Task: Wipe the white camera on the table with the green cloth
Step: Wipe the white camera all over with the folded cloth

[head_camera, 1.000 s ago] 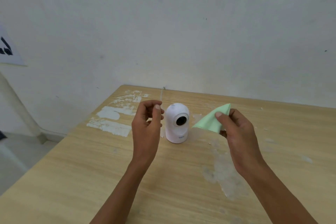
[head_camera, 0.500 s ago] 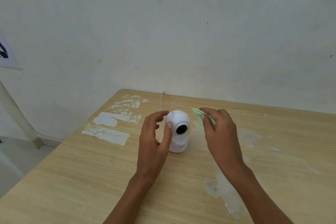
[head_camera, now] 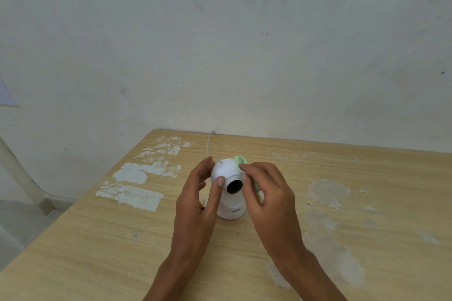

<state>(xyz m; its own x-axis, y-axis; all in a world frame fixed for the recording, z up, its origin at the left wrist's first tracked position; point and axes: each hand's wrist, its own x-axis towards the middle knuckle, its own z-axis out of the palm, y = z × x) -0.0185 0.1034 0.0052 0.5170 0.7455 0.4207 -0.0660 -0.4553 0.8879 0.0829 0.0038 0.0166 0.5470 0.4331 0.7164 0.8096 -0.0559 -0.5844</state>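
item: white camera (head_camera: 228, 187), upright on the wooden table (head_camera: 122, 239), mid-table, near the far edge; dark lens faced me; thin white cable (head_camera: 208, 144) ran from behind it twd the wall.
item: green cloth (head_camera: 241, 162), pinched in right hand (head_camera: 265, 193), fingers closed on it, pressed to the cam's upper right dome; a strip of cloth also showed lower, between palm and cam body.
item: left hand (head_camera: 195, 203), fingers curled narrow round the cam's left side, thumb tip on the dome by the lens, no object of its own; i read it as bracing.
step, my call: wipe just starting, contact made at top.
next, my call: drag cloth over dome + lens w/ light pressure, left hand steadying so cam didn't tip.
containers: none in view.
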